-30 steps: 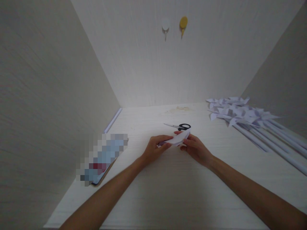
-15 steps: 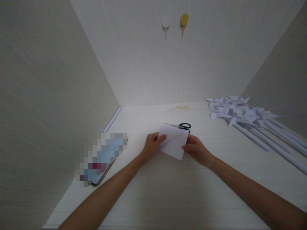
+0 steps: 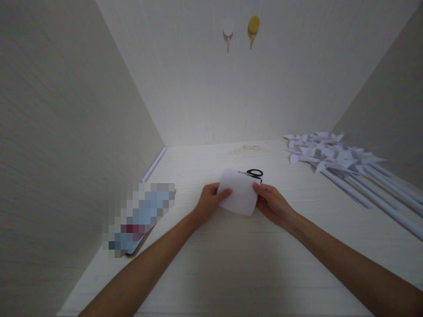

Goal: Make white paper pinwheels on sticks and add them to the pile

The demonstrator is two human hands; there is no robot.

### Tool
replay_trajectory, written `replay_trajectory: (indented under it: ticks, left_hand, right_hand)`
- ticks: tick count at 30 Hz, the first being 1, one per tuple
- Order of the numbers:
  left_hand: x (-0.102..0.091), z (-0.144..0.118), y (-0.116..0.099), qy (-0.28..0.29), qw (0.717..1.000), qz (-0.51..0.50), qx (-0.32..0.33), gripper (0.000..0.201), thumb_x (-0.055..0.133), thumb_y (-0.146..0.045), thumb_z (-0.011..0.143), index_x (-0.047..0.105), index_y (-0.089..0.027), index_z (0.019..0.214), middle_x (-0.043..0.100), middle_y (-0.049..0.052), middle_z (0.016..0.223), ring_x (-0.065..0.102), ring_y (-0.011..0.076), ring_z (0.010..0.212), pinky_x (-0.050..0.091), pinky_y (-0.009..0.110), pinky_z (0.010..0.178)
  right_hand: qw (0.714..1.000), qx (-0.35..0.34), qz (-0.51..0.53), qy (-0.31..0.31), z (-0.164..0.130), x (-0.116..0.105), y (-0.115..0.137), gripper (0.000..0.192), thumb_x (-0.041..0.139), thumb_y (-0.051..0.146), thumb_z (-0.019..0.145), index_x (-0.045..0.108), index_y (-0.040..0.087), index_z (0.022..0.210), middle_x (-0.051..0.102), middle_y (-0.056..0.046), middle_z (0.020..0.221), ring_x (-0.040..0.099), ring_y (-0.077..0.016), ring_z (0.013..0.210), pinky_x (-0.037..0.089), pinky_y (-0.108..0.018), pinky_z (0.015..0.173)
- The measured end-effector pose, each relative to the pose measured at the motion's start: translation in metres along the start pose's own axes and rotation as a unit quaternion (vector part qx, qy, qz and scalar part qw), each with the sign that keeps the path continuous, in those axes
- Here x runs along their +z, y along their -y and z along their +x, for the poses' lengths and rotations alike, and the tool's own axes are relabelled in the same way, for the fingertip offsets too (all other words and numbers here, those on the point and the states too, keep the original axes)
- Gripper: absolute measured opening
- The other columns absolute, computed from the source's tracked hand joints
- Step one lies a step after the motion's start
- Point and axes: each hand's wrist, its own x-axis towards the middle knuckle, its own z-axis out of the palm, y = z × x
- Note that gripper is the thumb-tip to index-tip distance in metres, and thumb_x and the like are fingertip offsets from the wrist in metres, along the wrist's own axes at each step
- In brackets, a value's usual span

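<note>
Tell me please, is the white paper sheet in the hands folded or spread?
Spread: the white paper sheet shows one flat face, with no visible crease.

Setting: small paper-craft booth, a pale wood-grain bench (image 3: 231, 264) walled in on three sides by matching panels. Evidence: stack of finished paper pinwheels (image 3: 325, 154) on white rolled sticks along the right wall; black-handled scissors (image 3: 253, 173) at centre; white paper tube (image 3: 153, 164) against the left wall; two stick-on hooks (image 3: 240, 28) (one white, one yellow) on the back panel.

White paper sheet (image 3: 238, 192), black-handled scissors (image 3: 254, 173), white pinwheels (image 3: 325, 152), yellow hook (image 3: 253, 25)
</note>
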Motion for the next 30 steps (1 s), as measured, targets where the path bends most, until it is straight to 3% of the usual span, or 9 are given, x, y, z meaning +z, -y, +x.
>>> replay_trajectory:
  ticks: [4,8,14,21,24,26,28,30]
  left_hand:
    - [0.003,0.002,-0.002,-0.020,0.995,-0.092,-0.017,0.025,0.069,-0.030,0.060,0.063,-0.010,0.072,0.064,0.005,0.066,0.056,0.0111,0.058,0.042,0.022,0.056]
    - [0.004,0.002,-0.005,-0.061,0.984,-0.166,-0.028,0.024,0.068,-0.029,0.060,0.060,-0.009,0.071,0.063,0.005,0.067,0.055,0.0103,0.056,0.043,0.022,0.055]
    - [0.011,-0.004,-0.009,-0.039,0.972,-0.228,-0.026,0.026,0.064,-0.025,0.064,0.059,-0.010,0.085,0.065,0.009,0.084,0.060,0.0164,0.075,0.048,0.028,0.072]
    - [0.021,-0.008,-0.003,-0.051,0.991,-0.122,-0.021,0.035,0.069,-0.022,0.058,0.059,-0.012,0.090,0.064,0.010,0.094,0.060,0.0183,0.080,0.048,0.032,0.074]
    - [0.020,-0.007,-0.001,-0.088,0.995,-0.037,-0.004,0.028,0.069,-0.028,0.058,0.059,-0.011,0.079,0.065,0.007,0.076,0.058,0.0145,0.062,0.048,0.025,0.053]
    - [0.019,-0.006,0.000,-0.109,0.994,0.004,-0.009,0.025,0.068,-0.031,0.059,0.057,-0.012,0.072,0.060,0.003,0.061,0.052,0.0105,0.048,0.040,0.020,0.039]
    - [0.017,-0.006,0.001,-0.118,0.993,0.019,-0.013,0.025,0.066,-0.034,0.060,0.055,-0.013,0.067,0.054,-0.001,0.052,0.046,0.0075,0.039,0.034,0.017,0.034]
    - [0.015,-0.006,0.001,-0.119,0.992,0.028,-0.006,0.026,0.064,-0.037,0.063,0.052,-0.014,0.062,0.050,-0.003,0.045,0.042,0.0057,0.034,0.031,0.017,0.032]
  right_hand:
    - [0.999,-0.043,-0.014,-0.014,0.001,0.000,-0.003,0.023,0.070,0.037,0.059,0.061,0.016,0.056,0.061,-0.002,0.061,0.053,-0.0124,0.061,0.043,-0.028,0.064]
    - [0.992,-0.063,-0.099,-0.052,0.004,-0.003,-0.008,0.023,0.072,0.035,0.056,0.061,0.015,0.054,0.056,0.000,0.053,0.049,-0.0108,0.055,0.038,-0.026,0.055]
    - [0.982,-0.089,-0.139,-0.092,0.004,-0.004,-0.010,0.030,0.070,0.039,0.056,0.056,0.015,0.046,0.053,-0.001,0.047,0.045,-0.0097,0.048,0.034,-0.026,0.049]
    - [0.970,-0.110,-0.202,-0.083,0.004,-0.007,-0.011,0.030,0.067,0.040,0.061,0.056,0.015,0.049,0.053,-0.001,0.048,0.045,-0.0101,0.047,0.033,-0.025,0.048]
    - [0.961,-0.117,-0.237,-0.080,0.004,-0.009,-0.011,0.032,0.064,0.043,0.063,0.055,0.015,0.049,0.052,-0.001,0.048,0.043,-0.0097,0.045,0.029,-0.024,0.044]
    - [0.951,-0.131,-0.268,-0.082,0.004,-0.011,-0.009,0.035,0.060,0.045,0.065,0.052,0.016,0.048,0.050,0.000,0.046,0.040,-0.0093,0.044,0.027,-0.024,0.043]
    - [0.929,-0.165,-0.318,-0.093,0.007,-0.013,-0.003,0.034,0.057,0.046,0.068,0.053,0.017,0.050,0.048,0.001,0.046,0.040,-0.0099,0.044,0.028,-0.024,0.043]
    - [0.885,-0.218,-0.395,-0.110,0.012,-0.017,0.008,0.029,0.054,0.044,0.071,0.059,0.017,0.062,0.051,0.000,0.050,0.044,-0.0119,0.048,0.031,-0.025,0.046]
